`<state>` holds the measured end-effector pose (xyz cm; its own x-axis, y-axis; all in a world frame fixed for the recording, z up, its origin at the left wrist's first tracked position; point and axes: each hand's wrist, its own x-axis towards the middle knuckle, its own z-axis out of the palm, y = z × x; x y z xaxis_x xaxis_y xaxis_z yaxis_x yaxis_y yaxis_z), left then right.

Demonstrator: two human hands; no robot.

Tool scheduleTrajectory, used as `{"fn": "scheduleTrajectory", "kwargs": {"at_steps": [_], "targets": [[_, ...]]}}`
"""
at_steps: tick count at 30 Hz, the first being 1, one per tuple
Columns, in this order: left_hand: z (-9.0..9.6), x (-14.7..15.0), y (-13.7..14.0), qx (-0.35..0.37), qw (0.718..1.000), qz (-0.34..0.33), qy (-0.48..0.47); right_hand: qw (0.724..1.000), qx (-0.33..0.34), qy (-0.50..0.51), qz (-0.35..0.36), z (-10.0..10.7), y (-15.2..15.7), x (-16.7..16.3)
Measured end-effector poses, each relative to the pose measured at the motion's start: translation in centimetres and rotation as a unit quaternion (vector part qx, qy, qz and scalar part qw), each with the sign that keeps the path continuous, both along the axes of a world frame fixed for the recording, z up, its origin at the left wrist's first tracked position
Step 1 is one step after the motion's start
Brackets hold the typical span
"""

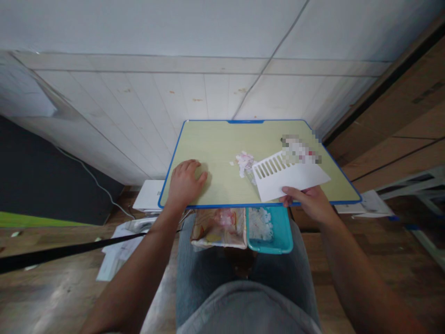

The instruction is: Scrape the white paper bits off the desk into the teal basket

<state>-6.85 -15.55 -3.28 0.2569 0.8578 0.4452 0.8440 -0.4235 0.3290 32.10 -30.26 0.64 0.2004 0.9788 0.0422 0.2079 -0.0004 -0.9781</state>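
My right hand grips the lower edge of a white card, thumb on top and fingers beneath. A row of long slots is cut along the card's far side. My left hand rests on the left of the small table, holding nothing, with its thumb apart from the slightly bent fingers. Between the hands, by the card's left edge, lies a small heap of pale pinkish scraps. Behind the card is a blurred-out patch whose contents I cannot make out.
Below the table's near edge, a turquoise bin with white bits stands beside a patterned container over my lap. A white panelled wall rises behind the table. Brown boxes stand at the right, and a black strap crosses the left.
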Motion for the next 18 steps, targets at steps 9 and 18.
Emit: {"fn": "scheduleTrajectory", "kwargs": {"at_steps": [9, 18], "targets": [[0.1, -0.1, 0.1, -0.016, 1.000, 0.000, -0.001, 0.989, 0.068, 0.002, -0.135, -1.1, 1.8, -2.0], [0.1, 0.0, 0.0, -0.013, 1.000, 0.008, 0.000, 0.991, 0.060, -0.028, -0.117, -2.0, 3.8, -3.2]]}}
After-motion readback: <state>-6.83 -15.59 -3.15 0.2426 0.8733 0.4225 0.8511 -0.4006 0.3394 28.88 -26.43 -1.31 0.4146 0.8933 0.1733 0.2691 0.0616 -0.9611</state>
